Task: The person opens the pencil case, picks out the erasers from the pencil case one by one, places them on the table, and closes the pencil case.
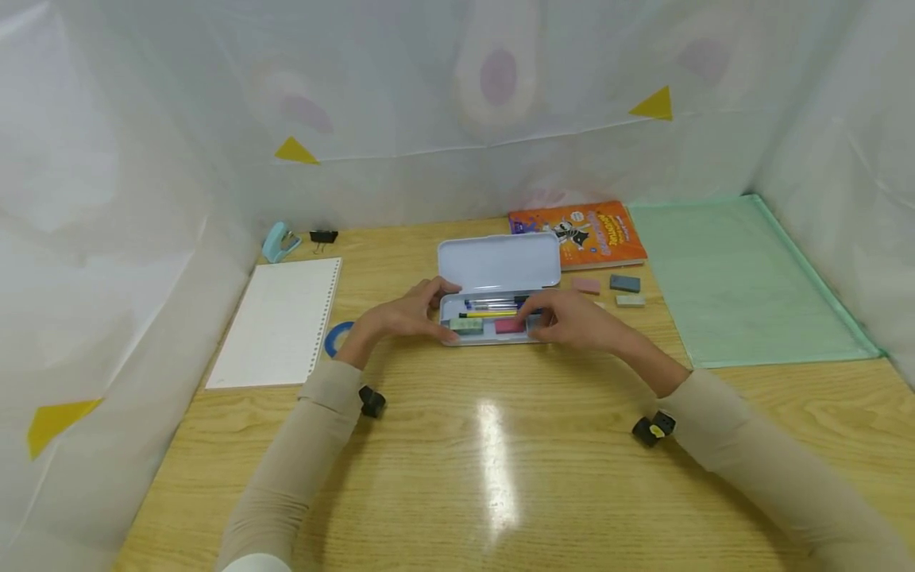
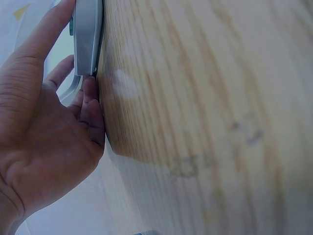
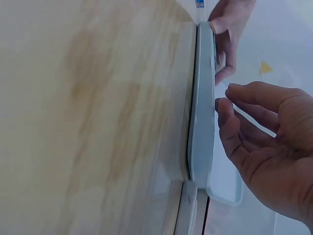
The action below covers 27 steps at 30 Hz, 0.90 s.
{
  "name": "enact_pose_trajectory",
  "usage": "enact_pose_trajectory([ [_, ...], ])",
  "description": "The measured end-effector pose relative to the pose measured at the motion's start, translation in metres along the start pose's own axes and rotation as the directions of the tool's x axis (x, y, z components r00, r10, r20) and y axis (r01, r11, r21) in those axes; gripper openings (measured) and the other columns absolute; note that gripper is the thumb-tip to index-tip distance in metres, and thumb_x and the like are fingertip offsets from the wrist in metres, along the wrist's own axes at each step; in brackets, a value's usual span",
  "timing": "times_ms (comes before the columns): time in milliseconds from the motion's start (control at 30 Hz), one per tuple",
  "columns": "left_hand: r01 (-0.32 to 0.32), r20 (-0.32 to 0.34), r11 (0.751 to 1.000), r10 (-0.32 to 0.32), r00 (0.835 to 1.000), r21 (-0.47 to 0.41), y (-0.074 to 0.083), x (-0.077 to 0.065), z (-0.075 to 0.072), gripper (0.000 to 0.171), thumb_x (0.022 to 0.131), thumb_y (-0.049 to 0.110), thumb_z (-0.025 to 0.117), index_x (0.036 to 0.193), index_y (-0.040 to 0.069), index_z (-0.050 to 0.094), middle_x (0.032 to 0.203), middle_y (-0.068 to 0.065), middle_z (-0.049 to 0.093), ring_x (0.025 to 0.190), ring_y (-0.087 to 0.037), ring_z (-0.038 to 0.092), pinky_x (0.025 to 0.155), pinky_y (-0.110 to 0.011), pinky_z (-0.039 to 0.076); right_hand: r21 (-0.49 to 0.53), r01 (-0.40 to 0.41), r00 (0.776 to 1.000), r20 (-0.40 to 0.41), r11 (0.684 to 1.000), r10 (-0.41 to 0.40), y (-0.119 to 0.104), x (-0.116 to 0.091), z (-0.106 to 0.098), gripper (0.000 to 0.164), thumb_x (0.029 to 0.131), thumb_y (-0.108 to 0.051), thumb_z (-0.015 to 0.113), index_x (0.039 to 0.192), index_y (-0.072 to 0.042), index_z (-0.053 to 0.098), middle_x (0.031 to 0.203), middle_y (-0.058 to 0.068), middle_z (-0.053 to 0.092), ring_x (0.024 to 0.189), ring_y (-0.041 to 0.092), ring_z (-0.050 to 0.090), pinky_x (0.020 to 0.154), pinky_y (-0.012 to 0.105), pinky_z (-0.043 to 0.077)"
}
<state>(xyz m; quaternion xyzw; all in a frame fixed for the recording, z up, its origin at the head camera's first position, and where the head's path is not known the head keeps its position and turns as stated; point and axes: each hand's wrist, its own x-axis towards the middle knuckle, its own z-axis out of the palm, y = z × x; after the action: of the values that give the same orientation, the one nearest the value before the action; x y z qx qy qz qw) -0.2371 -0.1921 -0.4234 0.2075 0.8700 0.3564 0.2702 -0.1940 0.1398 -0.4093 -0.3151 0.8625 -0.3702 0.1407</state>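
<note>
A pale pencil case (image 1: 500, 263) lies with its lid raised; inside are pens (image 1: 492, 304), a yellow pencil (image 1: 486, 314), a green-and-white eraser (image 1: 466, 326) and a pink eraser (image 1: 508, 326). My left hand (image 1: 411, 314) holds the case's left end, thumb at the front edge and fingers at the back. Over the right half of the case, my right hand (image 1: 575, 320) reaches in, its index fingertip at the pink eraser's right end. The right wrist view shows that hand's bent fingers (image 3: 232, 132) and thumb with a small gap and no item visible between them.
Right of the case are a pink block (image 1: 586, 285), a dark eraser (image 1: 625, 283) and a pale one (image 1: 630, 301). Behind stands an orange book (image 1: 608, 234); a green mesh pouch (image 1: 758, 294) lies right. Leftward are a notepad (image 1: 275, 326), blue tape (image 1: 333, 338), hole punch (image 1: 279, 242) and binder clip (image 1: 324, 237).
</note>
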Motion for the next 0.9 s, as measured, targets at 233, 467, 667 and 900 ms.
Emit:
enact_pose_trajectory([
  [233,-0.012,-0.002,1.000,0.012,1.000,0.010,0.002,0.000,0.000,0.086,0.083,0.036,0.089,0.152,0.019,0.040,0.143,-0.007,0.042,0.129,-0.025,0.041,0.113,-0.043,0.037,-0.072,0.004,0.999,0.047,0.997,-0.001,-0.011,0.007,0.010,0.025,0.094,-0.009,0.076,0.119,-0.013,0.078,0.107,0.003,0.073,0.081,0.015,0.060,0.071,0.034,0.051],
  [467,-0.006,0.002,1.000,0.006,1.000,0.026,0.001,0.000,0.000,0.088,0.083,0.037,0.089,0.153,0.019,0.039,0.144,-0.007,0.041,0.129,-0.025,0.041,0.114,-0.043,0.036,-0.062,0.000,0.999,0.032,0.998,0.002,-0.015,0.006,0.011,0.021,0.096,-0.010,0.074,0.115,-0.014,0.079,0.107,0.002,0.074,0.082,0.014,0.061,0.072,0.032,0.051],
  [667,-0.011,-0.005,1.000,0.011,1.000,0.020,0.002,0.000,-0.001,0.087,0.083,0.037,0.089,0.152,0.019,0.039,0.143,-0.007,0.042,0.129,-0.025,0.041,0.113,-0.044,0.037,-0.076,-0.017,1.000,0.017,0.997,0.018,-0.015,0.009,0.011,0.020,0.096,-0.008,0.073,0.115,-0.006,0.078,0.102,0.004,0.076,0.074,0.014,0.055,0.068,0.031,0.048],
  [900,-0.013,0.000,1.000,0.013,1.000,0.005,0.002,-0.001,0.000,0.087,0.083,0.035,0.089,0.152,0.018,0.039,0.143,-0.008,0.041,0.129,-0.026,0.042,0.113,-0.044,0.037,-0.085,-0.002,0.998,-0.063,0.996,-0.003,-0.011,0.018,0.020,0.016,0.094,-0.005,0.073,0.109,-0.006,0.078,0.106,0.005,0.076,0.094,0.019,0.064,0.085,0.039,0.053],
])
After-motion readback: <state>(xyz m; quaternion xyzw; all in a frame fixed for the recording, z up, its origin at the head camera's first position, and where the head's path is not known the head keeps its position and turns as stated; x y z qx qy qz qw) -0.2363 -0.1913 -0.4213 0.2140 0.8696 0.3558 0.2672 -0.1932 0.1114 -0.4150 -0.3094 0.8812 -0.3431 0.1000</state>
